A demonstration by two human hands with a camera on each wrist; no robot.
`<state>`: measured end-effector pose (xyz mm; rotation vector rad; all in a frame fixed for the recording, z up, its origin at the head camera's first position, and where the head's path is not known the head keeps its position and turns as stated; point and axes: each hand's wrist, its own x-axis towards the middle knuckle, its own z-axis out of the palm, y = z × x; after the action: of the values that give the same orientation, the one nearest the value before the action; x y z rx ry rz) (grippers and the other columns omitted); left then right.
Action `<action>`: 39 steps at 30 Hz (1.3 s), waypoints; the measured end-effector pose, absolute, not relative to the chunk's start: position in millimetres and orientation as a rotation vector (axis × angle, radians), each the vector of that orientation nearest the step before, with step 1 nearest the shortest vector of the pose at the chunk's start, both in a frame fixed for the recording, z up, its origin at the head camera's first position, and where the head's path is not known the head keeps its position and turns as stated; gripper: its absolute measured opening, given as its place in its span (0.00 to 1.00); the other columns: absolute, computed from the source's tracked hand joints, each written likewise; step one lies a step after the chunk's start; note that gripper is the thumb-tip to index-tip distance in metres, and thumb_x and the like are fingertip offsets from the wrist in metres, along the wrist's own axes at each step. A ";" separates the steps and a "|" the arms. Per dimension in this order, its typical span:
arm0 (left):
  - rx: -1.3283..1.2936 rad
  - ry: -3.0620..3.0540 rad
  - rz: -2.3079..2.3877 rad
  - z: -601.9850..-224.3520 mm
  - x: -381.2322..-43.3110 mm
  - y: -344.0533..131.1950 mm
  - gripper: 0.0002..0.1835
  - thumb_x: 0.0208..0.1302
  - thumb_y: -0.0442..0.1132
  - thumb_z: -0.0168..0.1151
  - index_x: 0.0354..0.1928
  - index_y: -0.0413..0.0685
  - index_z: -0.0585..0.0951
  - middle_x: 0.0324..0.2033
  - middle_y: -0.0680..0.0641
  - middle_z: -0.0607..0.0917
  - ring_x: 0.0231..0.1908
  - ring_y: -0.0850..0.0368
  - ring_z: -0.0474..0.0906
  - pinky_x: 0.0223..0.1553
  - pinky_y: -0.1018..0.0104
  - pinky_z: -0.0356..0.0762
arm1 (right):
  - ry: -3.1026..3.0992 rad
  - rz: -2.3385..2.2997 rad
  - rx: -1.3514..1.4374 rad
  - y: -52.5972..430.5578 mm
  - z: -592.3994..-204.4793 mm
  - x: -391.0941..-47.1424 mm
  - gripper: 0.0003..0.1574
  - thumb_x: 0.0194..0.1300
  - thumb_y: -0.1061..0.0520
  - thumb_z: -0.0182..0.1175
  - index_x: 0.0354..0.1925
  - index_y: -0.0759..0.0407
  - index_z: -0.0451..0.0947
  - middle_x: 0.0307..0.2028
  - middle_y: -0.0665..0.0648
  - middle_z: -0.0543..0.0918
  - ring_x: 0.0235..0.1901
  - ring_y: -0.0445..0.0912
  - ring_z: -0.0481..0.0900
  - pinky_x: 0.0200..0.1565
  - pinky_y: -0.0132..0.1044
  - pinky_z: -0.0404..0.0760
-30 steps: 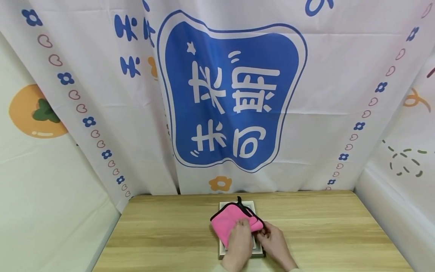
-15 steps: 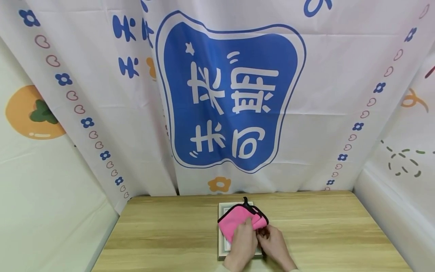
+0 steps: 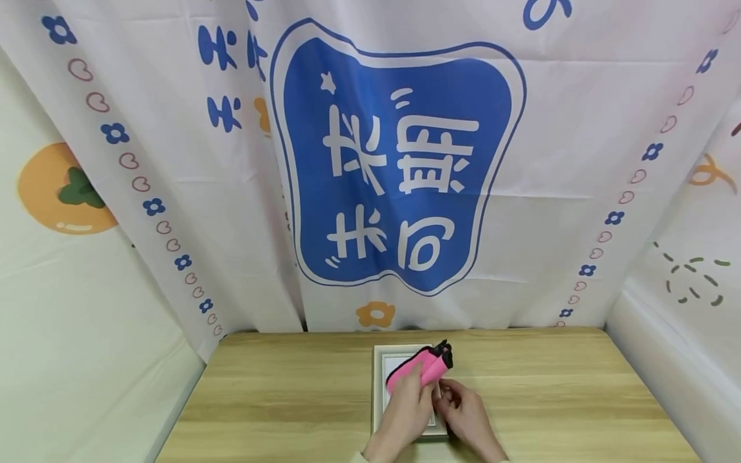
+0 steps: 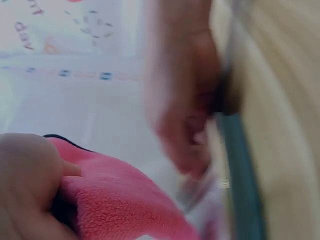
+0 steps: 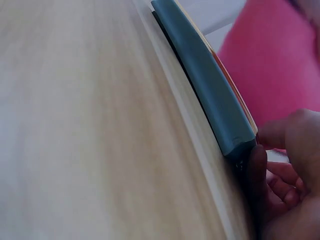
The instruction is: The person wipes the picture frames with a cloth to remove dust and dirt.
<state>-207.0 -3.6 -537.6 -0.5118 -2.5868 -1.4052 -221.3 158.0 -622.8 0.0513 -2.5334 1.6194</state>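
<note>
A picture frame (image 3: pixel 378 386) with a pale border lies flat on the wooden table, its greenish side (image 5: pixel 207 80) facing the right wrist camera. My left hand (image 3: pixel 402 408) grips a bunched pink cloth (image 3: pixel 435 369) with black edging over the frame's upper right part. Seen from the left wrist, the fluffy cloth (image 4: pixel 125 200) hangs from the curled fingers. At the frame's right edge is my right hand (image 3: pixel 467 415); in the right wrist view its thumb and finger pinch the frame's corner. Cloth and left hand cover part of the frame's inside.
The wooden table (image 3: pixel 278 392) reaches out on both sides of the frame. Behind it hangs a white printed curtain (image 3: pixel 550 128) with a large blue badge. Pale side walls (image 3: pixel 87 334) flank the table.
The pink cloth, spread flatter over the frame earlier, is now bunched and tilted up in my left hand, uncovering more of the frame's left side. My right hand stays at the right edge.
</note>
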 end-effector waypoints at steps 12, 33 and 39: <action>-0.361 -2.401 -1.306 -487.6 -201.6 -51.0 0.22 0.73 0.24 0.57 0.67 0.36 0.77 0.37 0.39 0.89 0.31 0.56 0.85 0.31 0.69 0.85 | -2.538 1.658 0.033 159.4 -620.9 -220.9 0.23 0.61 0.66 0.72 0.56 0.67 0.86 0.27 0.48 0.80 0.23 0.34 0.72 0.27 0.27 0.72; -0.515 -2.731 -0.264 -570.8 -188.7 -49.1 0.29 0.53 0.25 0.74 0.60 0.33 0.82 0.54 0.36 0.89 0.47 0.45 0.91 0.45 0.58 0.90 | -2.579 1.686 -0.035 157.6 -620.6 -220.9 0.26 0.62 0.65 0.71 0.59 0.68 0.84 0.27 0.48 0.80 0.23 0.35 0.72 0.26 0.27 0.71; -0.579 -2.806 -0.133 -576.4 -186.3 -36.2 0.31 0.51 0.27 0.78 0.61 0.36 0.83 0.57 0.39 0.88 0.60 0.44 0.86 0.59 0.56 0.85 | -2.565 1.666 -0.014 156.8 -621.4 -220.5 0.25 0.62 0.65 0.72 0.58 0.68 0.85 0.26 0.48 0.80 0.22 0.35 0.71 0.26 0.27 0.71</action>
<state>-186.3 -36.2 -576.4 -0.5795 -2.8062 -0.1329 -220.5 156.8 -621.4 -0.0141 -2.5647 1.6657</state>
